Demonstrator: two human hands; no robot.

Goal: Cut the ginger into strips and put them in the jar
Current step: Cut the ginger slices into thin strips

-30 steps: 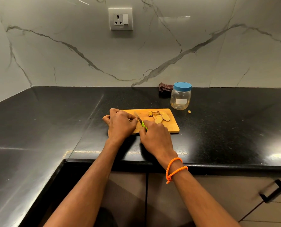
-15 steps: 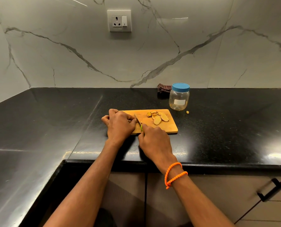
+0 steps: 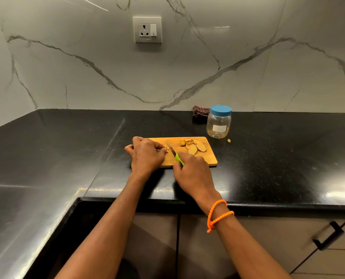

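The left hand (image 3: 146,156) is laid on the near-left corner of the cutting board (image 3: 209,160), its fingers curled and bunched over a small piece of ginger (image 3: 165,150) that is pinned down at the fingertips, presumably so that it cannot roll under the blade; most of the piece is hidden beneath the knuckles. Just to the right of those fingertips the knife (image 3: 172,151) is set, blade tip pointing away from the body and edge lowered toward the board (a placement that would let thin strips be taken off close to the guarding fingers). The green handle is enclosed by the right hand (image 3: 193,174), whose fingers are wrapped tightly round it; only a short length of handle is left showing above the fist. Beyond the right hand's knuckles, toward the far-right part of the board, a small pile of ginger slices (image 3: 194,147) is kept, well apart from the blade and apparently awaiting their turn. Farther right and behind the board, well out of reach of both sets of fingers, the jar (image 3: 218,125) is stood upright on the counter (image 3: 288,158) with its blue lid still screwed on; no strips are seen inside it.
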